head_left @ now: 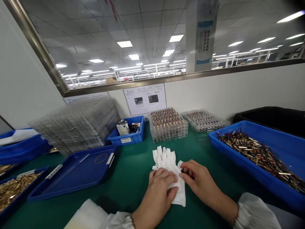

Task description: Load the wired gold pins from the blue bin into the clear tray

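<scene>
While the left hand (pixel 160 190) rests on the white glove (pixel 169 161) with loosely spread fingers, the right hand (pixel 201 182), fingers nearly closed at the glove's thumb, grip unclear, should smooth gently.

Rows of flat white rectangular ceiling lights (pixel 176 38) glow almost washed out behind the long glass pane (pixel 152 19), one fringed violet near the darkened upper right corner. The smooth green tabletop (pixel 133 171) is dimmer, with a soft shadow beside the white gathered left sleeve (pixel 120 220). The white fabric glove (pixel 168 160) reads brightest there. The tall stack of clear plastic trays (pixel 81 121) looks smeared, and wide-angle stretching skews the edges.
</scene>
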`<state>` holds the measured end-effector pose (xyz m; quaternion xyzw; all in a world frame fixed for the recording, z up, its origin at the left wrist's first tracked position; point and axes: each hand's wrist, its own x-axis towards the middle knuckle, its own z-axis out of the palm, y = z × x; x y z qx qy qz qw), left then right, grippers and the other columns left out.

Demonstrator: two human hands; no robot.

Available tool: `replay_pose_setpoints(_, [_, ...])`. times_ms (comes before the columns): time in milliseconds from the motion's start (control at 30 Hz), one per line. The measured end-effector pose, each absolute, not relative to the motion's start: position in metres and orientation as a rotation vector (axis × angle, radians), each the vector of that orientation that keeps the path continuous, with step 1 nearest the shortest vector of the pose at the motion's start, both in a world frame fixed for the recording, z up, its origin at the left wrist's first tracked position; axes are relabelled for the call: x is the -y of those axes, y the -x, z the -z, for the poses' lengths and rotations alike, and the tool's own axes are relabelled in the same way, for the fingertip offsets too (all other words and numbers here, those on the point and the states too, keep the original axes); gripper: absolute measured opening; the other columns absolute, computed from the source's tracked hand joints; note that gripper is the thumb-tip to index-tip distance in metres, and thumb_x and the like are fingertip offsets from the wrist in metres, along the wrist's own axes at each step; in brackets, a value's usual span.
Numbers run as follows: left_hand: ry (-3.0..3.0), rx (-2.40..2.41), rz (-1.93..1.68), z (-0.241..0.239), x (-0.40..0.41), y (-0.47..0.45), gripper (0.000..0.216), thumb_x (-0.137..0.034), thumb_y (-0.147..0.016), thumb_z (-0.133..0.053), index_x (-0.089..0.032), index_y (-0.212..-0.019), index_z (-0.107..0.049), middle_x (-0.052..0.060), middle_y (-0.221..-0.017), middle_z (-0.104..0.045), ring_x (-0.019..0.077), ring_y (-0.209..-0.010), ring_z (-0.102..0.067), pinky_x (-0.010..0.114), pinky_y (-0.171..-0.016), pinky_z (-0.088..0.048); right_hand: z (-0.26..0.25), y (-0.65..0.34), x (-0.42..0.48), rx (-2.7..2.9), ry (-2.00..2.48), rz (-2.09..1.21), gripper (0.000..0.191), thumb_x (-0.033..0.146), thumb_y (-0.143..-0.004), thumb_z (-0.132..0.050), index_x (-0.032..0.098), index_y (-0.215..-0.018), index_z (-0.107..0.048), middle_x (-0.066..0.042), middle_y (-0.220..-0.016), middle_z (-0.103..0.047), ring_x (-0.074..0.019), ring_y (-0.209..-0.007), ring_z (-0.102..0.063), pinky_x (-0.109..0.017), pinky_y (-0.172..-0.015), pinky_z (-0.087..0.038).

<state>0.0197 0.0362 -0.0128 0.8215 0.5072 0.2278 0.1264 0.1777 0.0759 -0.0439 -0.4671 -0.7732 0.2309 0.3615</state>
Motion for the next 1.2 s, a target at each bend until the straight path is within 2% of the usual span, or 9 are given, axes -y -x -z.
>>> replay_pose_setpoints(100, [-2.431,-1.484,-0.707,0.011,-0.034,-0.019,0.017,-0.012,-0.07,-0.049,-0.024,-0.08,-0.056,-0.001,-0.089,-0.057,0.0166,-0.089,-0.045,0.035,-0.082,-0.027,0.047,-0.175,-0.076,2.063,1.242,-0.534,0.018,0.024,-0.07,-0.049,0.022,-0.087,-0.054,-0.001,-0.076,-0.049,-0.0119,-0.062,-0.046,-0.023,-0.057,-0.035])
replay_pose_setpoints(200, [-2.526,-1.507,-0.791,0.008,-0.026,-0.024,0.014,-0.013,-0.073,-0.043,-0.019,-0.07,-0.056,0.003,-0.086,-0.055,0.0165,-0.086,-0.045,0.032,-0.079,-0.03,0.05,-0.175,-0.078,2.091,1.293,-0.493,0.012,0.023,-0.072,-0.044,0.02,-0.072,-0.056,0.0,-0.068,-0.047,-0.0112,-0.058,-0.045,-0.023,-0.055,-0.033])
replay_pose_setpoints(267, [-2.649,-1.377,-0.698,0.008,-0.02,-0.029,0.015,-0.016,-0.073,-0.042,-0.017,-0.066,-0.055,0.003,-0.073,-0.055,0.0136,-0.073,-0.048,0.024,-0.065,-0.035,0.051,-0.176,-0.08,2.056,1.342,-0.456,0.015,0.023,-0.073,-0.041,0.019,-0.066,-0.054,0.0,-0.062,-0.047,-0.0111,-0.055,-0.045,-0.023,-0.053,-0.032])
replay_pose_setpoints(333, [-2.778,-1.175,-0.511,0.011,-0.015,-0.034,0.016,-0.02,-0.073,-0.044,-0.017,-0.061,-0.054,0.001,-0.058,-0.052,0.01,-0.055,-0.047,0.02,-0.048,-0.032,0.05,-0.177,-0.081,2.018,1.399,-0.426,0.018,0.024,-0.074,-0.039,0.019,-0.062,-0.052,0.001,-0.058,-0.047,-0.0111,-0.052,-0.044,-0.023,-0.051,-0.03])
replay_pose_setpoints(400, [-2.837,-1.066,-0.381,0.016,-0.014,-0.037,0.017,-0.024,-0.072,-0.047,-0.018,-0.057,-0.053,-0.001,-0.052,-0.051,0.0083,-0.047,-0.044,0.02,-0.041,-0.028,0.048,-0.179,-0.082,1.998,1.458,-0.396,0.023,0.026,-0.076,-0.037,0.018,-0.057,-0.048,0.001,-0.053,-0.047,-0.0109,-0.048,-0.042,-0.023,-0.048,-0.027])
replay_pose_setpoints(600, [-2.695,-1.27,-0.511,0.017,-0.015,-0.033,0.009,-0.013,-0.067,-0.045,-0.017,-0.062,-0.051,0.002,-0.062,-0.053,0.0126,-0.063,-0.049,0.02,-0.053,-0.035,0.029,-0.182,-0.07,2.013,1.266,-0.397,0.014,0.023,-0.075,-0.039,0.019,-0.072,-0.051,0.0,-0.066,-0.05,-0.0113,-0.056,-0.045,-0.023,-0.052,-0.031])
replay_pose_setpoints(767, [-2.467,-1.574,-0.764,0.006,-0.006,-0.034,0.013,-0.01,-0.062,-0.043,-0.017,-0.052,-0.041,0.0,-0.054,-0.047,0.0088,-0.049,-0.043,0.02,-0.046,-0.03,0.032,-0.173,-0.046,2.394,0.887,-0.554,0.008,0.02,-0.07,-0.045,0.019,-0.07,-0.053,-0.001,-0.073,-0.052,-0.0134,-0.071,-0.046,-0.023,-0.063,-0.033])
replay_pose_setpoints(933, [-2.426,-1.427,-0.863,0.0,-0.003,-0.037,0.022,-0.011,-0.064,-0.041,-0.017,-0.045,-0.031,-0.002,-0.046,-0.042,0.0061,-0.042,-0.039,0.019,-0.042,-0.027,0.048,-0.167,-0.043,2.446,1.012,-0.471,0.008,0.014,-0.067,-0.044,0.018,-0.069,-0.05,-0.002,-0.074,-0.052,-0.0142,-0.071,-0.046,-0.024,-0.064,-0.032])
replay_pose_setpoints(1200, [-2.441,-1.212,-0.763,0.008,-0.006,-0.036,0.018,-0.013,-0.068,-0.04,-0.016,-0.051,-0.04,0.0,-0.052,-0.048,0.0068,-0.046,-0.041,0.017,-0.044,-0.031,0.046,-0.17,-0.043,2.414,1.051,-0.54,0.012,0.013,-0.067,-0.043,0.018,-0.076,-0.051,-0.003,-0.082,-0.051,-0.0153,-0.078,-0.046,-0.025,-0.068,-0.032])
